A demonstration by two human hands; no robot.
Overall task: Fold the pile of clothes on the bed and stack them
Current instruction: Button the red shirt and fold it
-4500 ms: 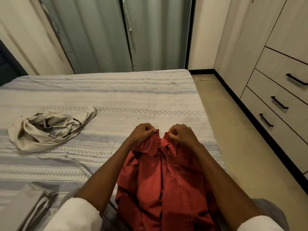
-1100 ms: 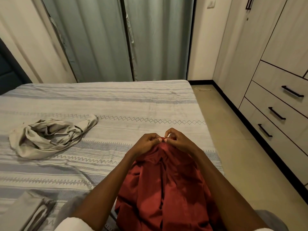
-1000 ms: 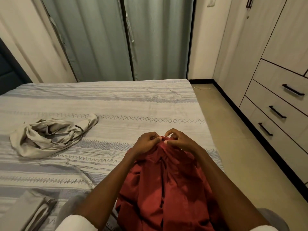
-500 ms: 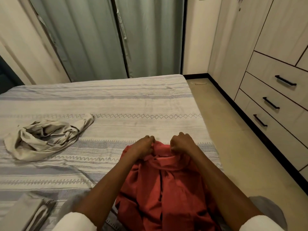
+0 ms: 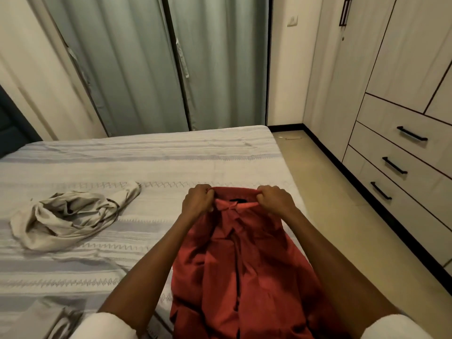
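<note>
Left hand point(image 5: 198, 201) and right hand point(image 5: 274, 200) both grip collar of red shirt point(image 5: 239, 265), fingers curled, stretching it apart. Shirt hangs over near edge of bed point(image 5: 171, 165). Crumpled beige garment point(image 5: 66, 216) lies on bed, well left.

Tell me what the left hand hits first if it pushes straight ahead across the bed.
Nothing on the bedspread, as far as the view shows. The left hand, gripping the red shirt collar, points toward the curtain; the beige garment lies off to its left. Depth is uncertain.
</note>
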